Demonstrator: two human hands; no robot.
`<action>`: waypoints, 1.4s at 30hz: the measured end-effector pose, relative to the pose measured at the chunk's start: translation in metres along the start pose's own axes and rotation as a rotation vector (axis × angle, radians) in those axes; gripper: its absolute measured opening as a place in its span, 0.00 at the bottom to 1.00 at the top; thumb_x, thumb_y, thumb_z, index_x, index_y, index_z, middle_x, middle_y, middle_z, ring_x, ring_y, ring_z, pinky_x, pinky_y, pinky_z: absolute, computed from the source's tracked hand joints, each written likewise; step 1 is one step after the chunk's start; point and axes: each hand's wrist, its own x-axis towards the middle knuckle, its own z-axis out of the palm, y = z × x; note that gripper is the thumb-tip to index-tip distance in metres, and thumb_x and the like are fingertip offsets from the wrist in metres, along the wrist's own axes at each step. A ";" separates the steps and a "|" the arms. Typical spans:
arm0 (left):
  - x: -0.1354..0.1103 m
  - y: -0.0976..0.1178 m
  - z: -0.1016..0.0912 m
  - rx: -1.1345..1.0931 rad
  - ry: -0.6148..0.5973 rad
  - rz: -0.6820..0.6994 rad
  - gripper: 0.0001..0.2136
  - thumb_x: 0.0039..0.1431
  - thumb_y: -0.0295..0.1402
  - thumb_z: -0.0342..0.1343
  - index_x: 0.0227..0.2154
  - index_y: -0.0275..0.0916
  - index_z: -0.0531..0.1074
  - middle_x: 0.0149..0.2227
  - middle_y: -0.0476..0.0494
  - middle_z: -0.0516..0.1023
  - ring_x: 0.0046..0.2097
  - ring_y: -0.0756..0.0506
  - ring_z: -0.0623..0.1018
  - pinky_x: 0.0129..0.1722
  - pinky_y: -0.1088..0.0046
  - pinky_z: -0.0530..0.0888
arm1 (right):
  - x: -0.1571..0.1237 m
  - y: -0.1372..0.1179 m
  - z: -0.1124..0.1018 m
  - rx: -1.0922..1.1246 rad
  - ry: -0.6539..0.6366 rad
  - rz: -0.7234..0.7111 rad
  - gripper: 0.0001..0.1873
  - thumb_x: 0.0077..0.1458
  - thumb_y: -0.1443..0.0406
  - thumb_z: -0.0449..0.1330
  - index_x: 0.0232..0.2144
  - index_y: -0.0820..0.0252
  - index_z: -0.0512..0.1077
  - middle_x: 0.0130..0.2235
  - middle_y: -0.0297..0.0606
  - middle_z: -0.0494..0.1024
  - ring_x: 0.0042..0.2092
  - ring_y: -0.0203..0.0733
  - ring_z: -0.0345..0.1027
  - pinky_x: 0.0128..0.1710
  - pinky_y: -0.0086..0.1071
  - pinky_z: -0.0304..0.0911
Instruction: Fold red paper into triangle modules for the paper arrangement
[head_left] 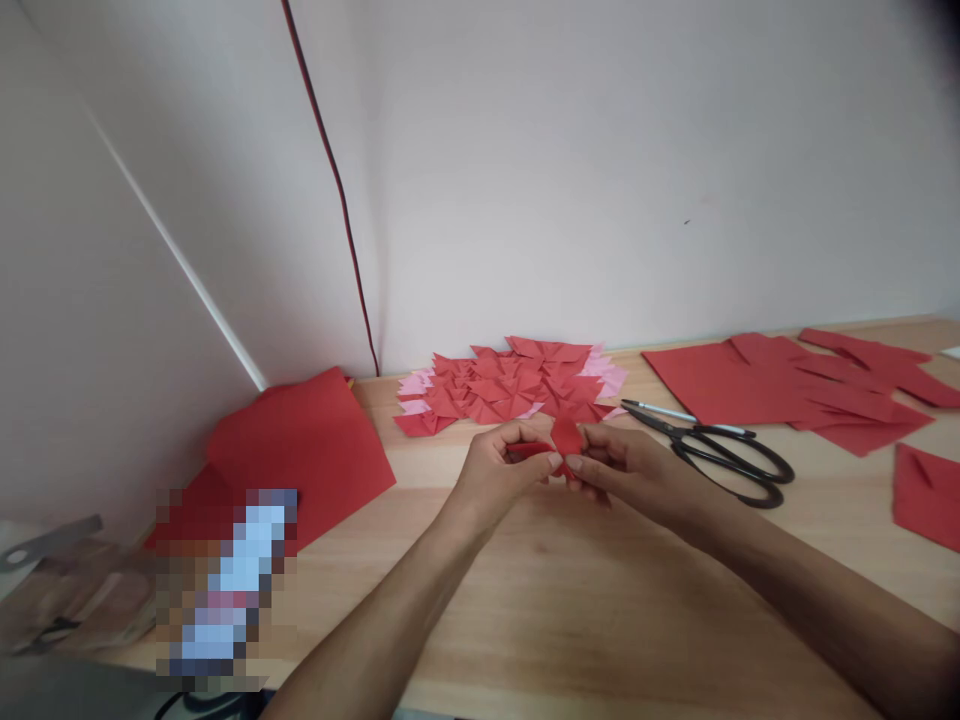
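Both hands meet above the wooden table, pinching one small piece of folded red paper (567, 436). My left hand (517, 458) grips its left side, thumb pressed on the lower middle. On the other side my right hand (611, 462) pinches it with thumb and fingers, the two thumbs almost touching. Part of the paper is hidden behind the fingers. Just beyond the hands lies a pile of folded red paper pieces (495, 385), with pink folded pieces (609, 375) among them. To the right of my right hand rest black-handled scissors (720, 455) and a pen (660, 410).
Red paper sheets (315, 455) lie at the left, near a pixelated object (244, 570). More red sheets and strips (757, 385) are at the back right, with another red piece (926, 495) at the right edge. A dark cable (330, 160) runs down the wall behind the table (600, 620).
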 end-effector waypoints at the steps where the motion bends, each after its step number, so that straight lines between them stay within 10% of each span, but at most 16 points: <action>1: 0.000 0.000 0.000 0.000 0.010 -0.001 0.07 0.45 0.30 0.64 0.26 0.34 0.73 0.26 0.47 0.75 0.28 0.52 0.72 0.30 0.77 0.67 | 0.000 0.000 0.000 0.018 -0.001 0.010 0.14 0.53 0.55 0.60 0.30 0.60 0.69 0.28 0.34 0.73 0.26 0.33 0.65 0.24 0.28 0.61; 12: 0.002 -0.002 -0.003 0.077 -0.014 0.161 0.04 0.48 0.28 0.62 0.28 0.35 0.74 0.29 0.48 0.76 0.32 0.51 0.74 0.34 0.76 0.69 | -0.001 -0.004 -0.001 0.107 -0.019 0.116 0.19 0.53 0.50 0.59 0.28 0.61 0.67 0.29 0.34 0.71 0.26 0.30 0.62 0.25 0.26 0.57; 23: 0.000 -0.003 -0.004 0.270 -0.051 0.281 0.02 0.52 0.28 0.61 0.29 0.36 0.76 0.31 0.45 0.77 0.35 0.48 0.75 0.38 0.73 0.71 | -0.004 0.001 -0.002 -0.380 0.155 -0.058 0.14 0.60 0.59 0.51 0.25 0.58 0.66 0.23 0.30 0.68 0.24 0.33 0.60 0.26 0.29 0.54; 42: 0.000 -0.001 -0.004 0.385 -0.045 0.345 0.03 0.53 0.25 0.57 0.29 0.37 0.74 0.32 0.46 0.76 0.36 0.48 0.75 0.40 0.73 0.70 | -0.002 -0.003 -0.003 -0.389 0.040 -0.049 0.08 0.57 0.65 0.51 0.27 0.57 0.67 0.26 0.32 0.70 0.26 0.35 0.63 0.27 0.28 0.58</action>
